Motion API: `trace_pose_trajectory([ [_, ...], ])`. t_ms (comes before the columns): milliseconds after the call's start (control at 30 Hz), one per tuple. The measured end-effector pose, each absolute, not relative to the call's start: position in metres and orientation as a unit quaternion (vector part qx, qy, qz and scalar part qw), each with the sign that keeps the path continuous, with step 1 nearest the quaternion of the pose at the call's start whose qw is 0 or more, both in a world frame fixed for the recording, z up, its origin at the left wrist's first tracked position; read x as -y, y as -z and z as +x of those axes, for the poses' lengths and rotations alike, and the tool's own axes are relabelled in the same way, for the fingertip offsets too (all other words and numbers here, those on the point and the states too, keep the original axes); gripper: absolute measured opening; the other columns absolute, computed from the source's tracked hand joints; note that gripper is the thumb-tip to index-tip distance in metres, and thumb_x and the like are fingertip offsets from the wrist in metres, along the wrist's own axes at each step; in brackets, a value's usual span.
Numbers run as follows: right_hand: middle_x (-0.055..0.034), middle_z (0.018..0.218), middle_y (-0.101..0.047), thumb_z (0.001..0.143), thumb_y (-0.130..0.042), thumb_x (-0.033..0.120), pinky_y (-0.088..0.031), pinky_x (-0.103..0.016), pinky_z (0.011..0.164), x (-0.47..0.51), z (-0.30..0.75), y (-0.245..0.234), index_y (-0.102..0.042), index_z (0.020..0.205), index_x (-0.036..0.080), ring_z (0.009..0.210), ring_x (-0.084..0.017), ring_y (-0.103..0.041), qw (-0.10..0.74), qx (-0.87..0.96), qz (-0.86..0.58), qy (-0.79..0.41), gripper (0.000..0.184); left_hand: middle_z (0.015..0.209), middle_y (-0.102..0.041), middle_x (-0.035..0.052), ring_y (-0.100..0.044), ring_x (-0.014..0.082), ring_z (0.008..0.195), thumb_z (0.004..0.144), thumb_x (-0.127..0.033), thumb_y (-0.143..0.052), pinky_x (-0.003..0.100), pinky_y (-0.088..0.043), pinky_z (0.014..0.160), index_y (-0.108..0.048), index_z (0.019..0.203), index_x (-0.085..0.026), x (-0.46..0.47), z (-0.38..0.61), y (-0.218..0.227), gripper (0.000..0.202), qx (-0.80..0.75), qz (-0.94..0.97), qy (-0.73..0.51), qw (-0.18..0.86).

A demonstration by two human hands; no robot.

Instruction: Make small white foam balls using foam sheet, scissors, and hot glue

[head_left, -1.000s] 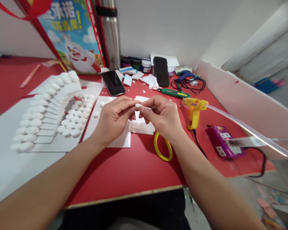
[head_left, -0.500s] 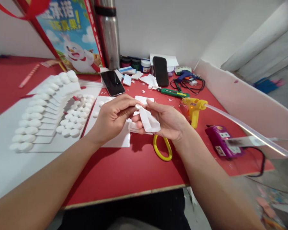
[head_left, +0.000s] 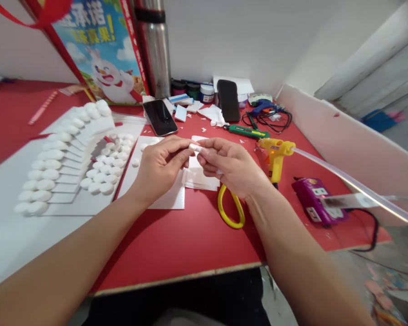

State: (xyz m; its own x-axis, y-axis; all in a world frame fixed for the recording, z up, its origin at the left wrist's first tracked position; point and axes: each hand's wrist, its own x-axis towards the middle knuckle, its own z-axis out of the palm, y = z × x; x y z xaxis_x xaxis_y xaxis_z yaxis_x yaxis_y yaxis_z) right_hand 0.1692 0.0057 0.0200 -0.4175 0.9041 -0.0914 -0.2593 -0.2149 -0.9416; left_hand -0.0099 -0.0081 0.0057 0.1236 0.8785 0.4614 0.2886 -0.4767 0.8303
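Observation:
Above the table, both hands meet at a small white piece with thin white paper [head_left: 195, 147] around it. My left hand [head_left: 163, 165] pinches one end between thumb and fingertips. My right hand [head_left: 229, 164] has its fingers closed on the other end, and most of the paper is hidden inside it. Below lie a short stack of white paper sheets [head_left: 200, 176] and a white board [head_left: 168, 201] with a few white discs. A yellow looped handle [head_left: 240, 217] pokes out under my right wrist.
Rows of white padded discs on strips [head_left: 51, 165] and loose discs [head_left: 102, 172] fill the left. A yellow glue gun [head_left: 275, 156] with a long glue stick and a purple power block [head_left: 318, 201] stand right. Behind are phones [head_left: 159, 117], a green tool [head_left: 246, 131] and a steel flask [head_left: 156, 59].
My right hand has turned over and closed its fingers around the loose paper that hung over its open palm. My left hand keeps its pinch on the white piece.

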Motion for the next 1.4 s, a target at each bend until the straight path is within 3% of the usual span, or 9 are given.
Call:
trace_pose_trajectory([
  [167, -0.0014, 0.072, -0.070, 0.086, -0.080, 0.040, -0.039, -0.023, 0.050, -0.004, 0.167, -0.014, -0.066, 0.092, 0.016, 0.052, -0.008, -0.051, 0.457, 0.575, -0.418, -0.535, 0.028, 0.078, -0.068, 0.0008, -0.057, 0.0123, 0.063, 0.094, -0.023, -0.069, 0.028, -0.049, 0.065, -0.081, 0.092, -0.022, 0.008, -0.007, -0.008, 0.013, -0.447, 0.655, -0.518, 0.321],
  [433, 0.0000, 0.067, -0.069, 0.093, -0.070, 0.033, -0.039, -0.023, 0.051, 0.007, 0.156, -0.009, -0.062, 0.081, 0.021, 0.057, -0.012, -0.058, 0.477, 0.664, -0.484, -0.312, 0.018, 0.084, -0.071, 0.0013, -0.060, 0.0109, 0.065, 0.095, -0.021, -0.069, 0.026, -0.050, 0.066, -0.082, 0.096, -0.021, 0.011, 0.000, 0.001, 0.013, -0.436, 0.651, -0.557, 0.276],
  [767, 0.0000, 0.067, -0.073, 0.094, -0.068, 0.034, -0.047, -0.024, 0.051, 0.009, 0.157, -0.009, -0.064, 0.082, 0.019, 0.049, -0.011, -0.061, 0.482, 0.655, -0.460, -0.356, 0.019, 0.089, -0.071, 0.0022, -0.066, 0.0132, 0.079, 0.099, -0.021, -0.065, 0.029, -0.054, 0.079, -0.082, 0.111, -0.027, 0.019, 0.007, 0.012, 0.021, -0.425, 0.679, -0.572, 0.180],
  [1033, 0.0025, 0.063, -0.069, 0.094, -0.070, 0.030, -0.038, -0.022, 0.039, 0.004, 0.167, -0.015, -0.062, 0.082, 0.019, 0.042, -0.009, -0.057, 0.470, 0.665, -0.407, -0.414, 0.018, 0.089, -0.075, 0.0026, -0.074, 0.0155, 0.072, 0.086, -0.032, -0.081, 0.030, -0.065, 0.072, -0.084, 0.094, -0.021, 0.013, -0.004, -0.005, 0.014, -0.409, 0.605, -0.555, 0.398],
  [1167, 0.0026, 0.063, -0.068, 0.096, -0.069, 0.031, -0.040, -0.022, 0.040, 0.002, 0.170, -0.013, -0.062, 0.084, 0.019, 0.043, -0.009, -0.057, 0.456, 0.684, -0.397, -0.408, 0.018, 0.089, -0.074, 0.0029, -0.074, 0.0147, 0.071, 0.086, -0.031, -0.081, 0.028, -0.064, 0.071, -0.084, 0.097, -0.019, 0.008, -0.009, -0.007, 0.016, -0.402, 0.629, -0.522, 0.413],
  [1300, 0.0003, 0.068, -0.071, 0.093, -0.073, 0.043, -0.046, -0.023, 0.046, 0.004, 0.166, -0.014, -0.063, 0.088, 0.019, 0.047, -0.010, -0.060, 0.450, 0.679, -0.415, -0.405, 0.027, 0.088, -0.074, 0.0037, -0.070, 0.0133, 0.069, 0.095, -0.032, -0.071, 0.027, -0.061, 0.069, -0.081, 0.100, -0.018, 0.007, -0.010, -0.002, 0.018, -0.395, 0.656, -0.523, 0.374],
  [1400, -0.0029, 0.074, -0.074, 0.090, -0.073, 0.057, -0.052, -0.025, 0.049, 0.001, 0.166, -0.019, -0.061, 0.092, 0.020, 0.052, -0.014, -0.066, 0.456, 0.598, -0.415, -0.512, 0.039, 0.085, -0.073, 0.0034, -0.068, 0.0137, 0.072, 0.099, -0.026, -0.063, 0.026, -0.057, 0.071, -0.078, 0.105, -0.018, 0.007, -0.010, -0.002, 0.018, -0.416, 0.681, -0.509, 0.322],
])
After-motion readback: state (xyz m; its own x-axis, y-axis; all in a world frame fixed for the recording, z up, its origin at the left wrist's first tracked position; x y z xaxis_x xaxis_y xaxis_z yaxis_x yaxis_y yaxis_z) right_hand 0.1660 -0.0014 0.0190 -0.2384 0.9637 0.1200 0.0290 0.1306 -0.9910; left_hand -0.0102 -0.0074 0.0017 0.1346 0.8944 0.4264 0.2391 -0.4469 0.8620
